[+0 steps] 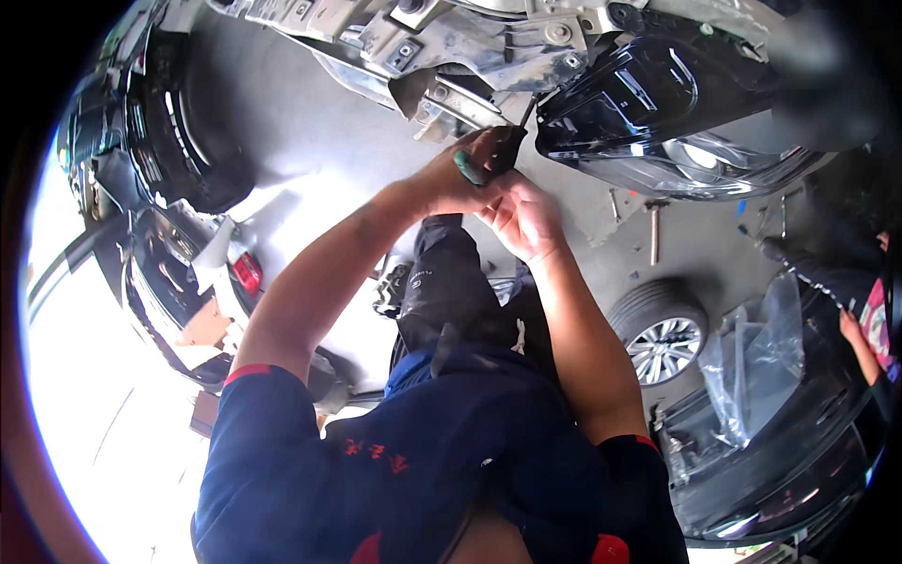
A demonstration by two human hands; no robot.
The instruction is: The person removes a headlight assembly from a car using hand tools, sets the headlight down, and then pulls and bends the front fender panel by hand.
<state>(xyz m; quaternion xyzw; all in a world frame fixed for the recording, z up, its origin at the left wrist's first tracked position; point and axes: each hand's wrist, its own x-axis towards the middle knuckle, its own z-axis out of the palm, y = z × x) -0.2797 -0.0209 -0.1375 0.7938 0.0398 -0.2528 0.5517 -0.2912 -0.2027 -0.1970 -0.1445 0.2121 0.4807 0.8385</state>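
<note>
In front of my body, my two hands meet just below the stripped front end of a car [489,52]. My left hand [460,183] is closed round a thin dark piece [508,148], whose kind I cannot make out; a small green patch shows among its fingers. Against the lower end of that piece, my right hand [528,218] has its fingers bent in, slightly blurred. A black headlight [648,108] sits to the right of both hands, apart from them.
A wheel with a silver rim [665,350] lies on the floor at right, near a hammer [655,233]. Clear plastic sheeting [752,362] covers part of a dark bumper [780,479]. Another person's arm [860,343] shows at far right. More bumpers [174,132] stand at left.
</note>
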